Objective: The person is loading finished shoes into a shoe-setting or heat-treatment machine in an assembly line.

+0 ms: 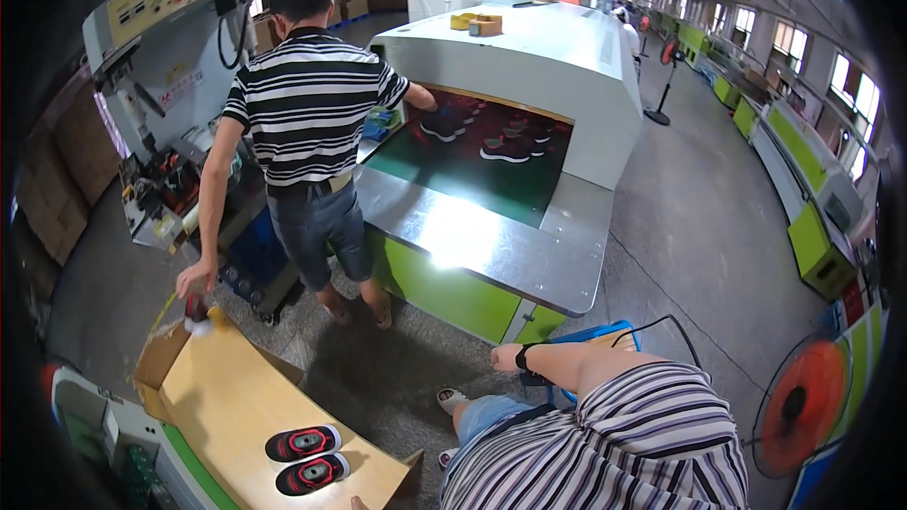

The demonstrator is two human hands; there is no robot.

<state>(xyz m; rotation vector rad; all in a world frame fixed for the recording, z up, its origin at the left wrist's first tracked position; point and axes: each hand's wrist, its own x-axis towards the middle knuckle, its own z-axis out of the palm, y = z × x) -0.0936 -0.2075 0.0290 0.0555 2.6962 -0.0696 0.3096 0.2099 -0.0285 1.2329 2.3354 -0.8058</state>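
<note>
A pair of black sneakers with red trim and white soles, the near one (312, 474) beside the far one (302, 442), lies side by side on a tan tabletop (236, 406). Just a fingertip of my left hand (357, 503) shows at the bottom edge, close to these sneakers; its other fingers are out of sight. With a black watch on the wrist, my right hand (505, 357) hangs in front of me, fingers curled inward. What it holds, if anything, is hidden. Near it are a blue-framed stool (605, 332) and a metal-edged machine table (501, 260).
A person in a striped shirt (307, 109) stands ahead, one hand on a dark shoe (196, 310) at the tabletop's far end, the other reaching toward sneakers (510, 146) on the green conveyor (425, 175). An orange fan (801, 406) stands at right.
</note>
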